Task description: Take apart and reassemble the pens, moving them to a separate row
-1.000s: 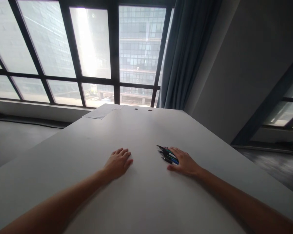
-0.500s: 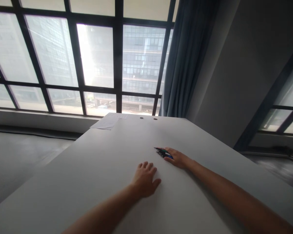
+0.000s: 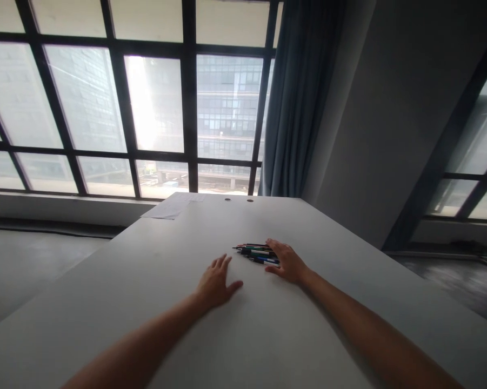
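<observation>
Several pens lie in a loose bundle on the white table, tips to the left, with dark, green, blue and white parts showing. At their right end is my right hand, its fingers spread and the thumb apart, partly covering the pen ends. Whether the fingertips press on the pens I cannot tell. To the left of and nearer than the bundle, my left hand is empty, fingers stretched forward and thumb out, apart from the pens.
Sheets of paper lie at the table's far left corner. Two dark round holes sit near the far edge. Beyond are a large window, a blue curtain and a grey pillar.
My right hand has opened from around the pens, and more of them now show, spread on the table. My left hand has shifted left, and the view has tilted slightly.
</observation>
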`<action>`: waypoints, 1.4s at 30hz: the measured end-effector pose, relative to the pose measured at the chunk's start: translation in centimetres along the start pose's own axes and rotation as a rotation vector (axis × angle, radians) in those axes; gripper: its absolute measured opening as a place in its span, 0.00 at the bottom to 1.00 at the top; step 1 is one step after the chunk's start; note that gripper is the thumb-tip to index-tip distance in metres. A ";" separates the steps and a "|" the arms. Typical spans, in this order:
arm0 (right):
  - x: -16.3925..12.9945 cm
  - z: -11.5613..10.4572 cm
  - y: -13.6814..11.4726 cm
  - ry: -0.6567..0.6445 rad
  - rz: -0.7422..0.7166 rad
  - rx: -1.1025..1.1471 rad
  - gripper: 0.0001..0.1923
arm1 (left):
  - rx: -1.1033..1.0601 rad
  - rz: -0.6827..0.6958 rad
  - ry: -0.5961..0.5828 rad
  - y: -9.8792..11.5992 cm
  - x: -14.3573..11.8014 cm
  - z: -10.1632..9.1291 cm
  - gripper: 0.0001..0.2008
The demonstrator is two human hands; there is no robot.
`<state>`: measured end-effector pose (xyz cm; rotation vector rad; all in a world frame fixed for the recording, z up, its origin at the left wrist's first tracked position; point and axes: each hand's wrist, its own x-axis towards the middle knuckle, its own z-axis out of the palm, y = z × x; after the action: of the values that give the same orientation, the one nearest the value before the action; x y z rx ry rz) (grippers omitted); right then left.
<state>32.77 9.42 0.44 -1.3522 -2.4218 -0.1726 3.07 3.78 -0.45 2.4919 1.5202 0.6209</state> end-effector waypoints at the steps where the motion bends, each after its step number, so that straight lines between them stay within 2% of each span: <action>1: -0.5 0.3 0.3 0.009 0.037 0.021 0.48 | 0.007 -0.042 -0.002 -0.2 1.1 0.3 0.45; 3: -0.9 1.0 0.8 0.004 0.121 0.067 0.52 | 0.000 -0.128 0.006 -0.5 3.7 1.0 0.50; 6: -0.3 1.8 1.2 -0.045 0.200 0.125 0.56 | -0.068 -0.292 0.046 -0.2 7.8 2.1 0.45; 8: 0.6 2.3 1.5 -0.070 0.212 0.147 0.56 | -0.137 -0.329 0.077 0.1 10.2 2.7 0.40; 11: 2.0 2.9 1.9 -0.073 0.194 0.177 0.55 | -0.239 -0.303 0.110 0.7 12.9 3.7 0.35; 14: 3.1 3.3 2.3 -0.039 0.145 0.207 0.52 | -0.226 -0.208 0.116 1.2 14.3 4.8 0.32; 16: 3.4 3.4 2.4 0.007 0.111 0.226 0.48 | -0.182 -0.159 0.131 1.4 14.5 5.4 0.31; 19: 3.6 3.3 2.2 0.074 0.041 0.258 0.37 | -0.095 -0.047 0.145 1.5 13.9 5.7 0.28; 21: 3.5 3.2 2.1 0.088 0.003 0.280 0.32 | -0.048 0.061 0.117 1.4 13.3 5.3 0.31; 26: 3.4 2.8 2.0 0.127 0.024 0.310 0.28 | -0.045 0.184 0.062 1.0 12.4 3.8 0.36; 31: 3.2 2.7 2.0 0.179 0.016 0.303 0.26 | 0.073 0.282 0.075 1.8 12.0 3.4 0.27; 34: 3.2 2.7 2.0 0.194 0.000 0.308 0.25 | 0.152 0.291 0.089 2.3 11.7 3.4 0.22; 37: 3.1 2.6 1.9 0.205 -0.003 0.323 0.25 | 0.212 0.239 0.100 2.5 11.5 3.5 0.20; 42: 3.2 2.4 1.6 0.205 0.009 0.292 0.17 | 0.255 0.194 0.093 2.7 11.5 3.5 0.23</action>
<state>32.06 13.48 -0.70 -1.1543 -2.1712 0.0428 11.31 12.92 0.32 2.8657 1.4834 0.6127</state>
